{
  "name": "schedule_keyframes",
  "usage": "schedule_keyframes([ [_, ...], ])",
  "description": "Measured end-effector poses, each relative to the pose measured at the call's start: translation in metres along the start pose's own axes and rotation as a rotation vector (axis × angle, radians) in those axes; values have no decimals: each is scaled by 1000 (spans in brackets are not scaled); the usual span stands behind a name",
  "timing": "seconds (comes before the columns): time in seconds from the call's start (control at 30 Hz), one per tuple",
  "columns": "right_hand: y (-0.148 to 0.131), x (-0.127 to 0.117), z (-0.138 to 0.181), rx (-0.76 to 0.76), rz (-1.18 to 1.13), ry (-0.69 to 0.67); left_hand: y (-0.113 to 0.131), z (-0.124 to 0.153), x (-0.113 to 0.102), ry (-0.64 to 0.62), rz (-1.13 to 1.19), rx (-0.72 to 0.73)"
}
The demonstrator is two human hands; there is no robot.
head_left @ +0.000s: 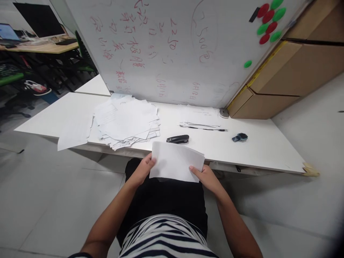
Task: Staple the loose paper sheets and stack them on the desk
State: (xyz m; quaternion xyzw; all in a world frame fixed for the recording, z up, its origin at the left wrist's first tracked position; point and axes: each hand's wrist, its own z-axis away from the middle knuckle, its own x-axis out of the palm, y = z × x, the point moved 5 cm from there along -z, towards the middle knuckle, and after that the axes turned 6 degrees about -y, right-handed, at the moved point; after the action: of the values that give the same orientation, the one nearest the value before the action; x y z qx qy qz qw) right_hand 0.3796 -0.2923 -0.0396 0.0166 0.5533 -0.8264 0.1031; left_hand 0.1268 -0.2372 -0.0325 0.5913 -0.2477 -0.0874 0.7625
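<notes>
Between my two hands are white paper sheets [176, 161], held above my lap at the desk's front edge. My left hand [145, 167] grips their left edge, thumb on top. On the right edge my right hand [204, 175] pinches them, its thumb lying across the face and its fingers hidden underneath. Just beyond the sheets a black stapler [177, 139] lies on the white desk [258, 143]. To the left spreads a messy pile of papers [126, 118], with one loose sheet [76, 132] hanging over the front edge.
A whiteboard [172, 53] with red writing and round magnets stands behind the desk. Cardboard boxes [298, 71] are stacked at the right. A pen [204, 128], flat papers [200, 114] and a dark watch [240, 137] lie on the desk's right half.
</notes>
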Motion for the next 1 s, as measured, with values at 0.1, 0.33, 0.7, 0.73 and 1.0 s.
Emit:
schedule_keyframes([
  [0.1, -20, -4, 5, -125, 107, 13, 7, 0, -1, 57, -220, -17],
  [0.33, -52, -14, -6, -318, 162, 303, 72, -19, 29, -75, -626, 447],
  [0.7, -31, -5, -50, -395, 324, 374, 35, -59, 4, 251, -1520, 793],
  [0.73, -31, -6, -49, -401, 342, 373, 35, -59, 2, 274, -1558, 802],
  [1.0, -15, -7, -37, -308, 401, 421, 38, -52, 10, 188, -1586, 775],
])
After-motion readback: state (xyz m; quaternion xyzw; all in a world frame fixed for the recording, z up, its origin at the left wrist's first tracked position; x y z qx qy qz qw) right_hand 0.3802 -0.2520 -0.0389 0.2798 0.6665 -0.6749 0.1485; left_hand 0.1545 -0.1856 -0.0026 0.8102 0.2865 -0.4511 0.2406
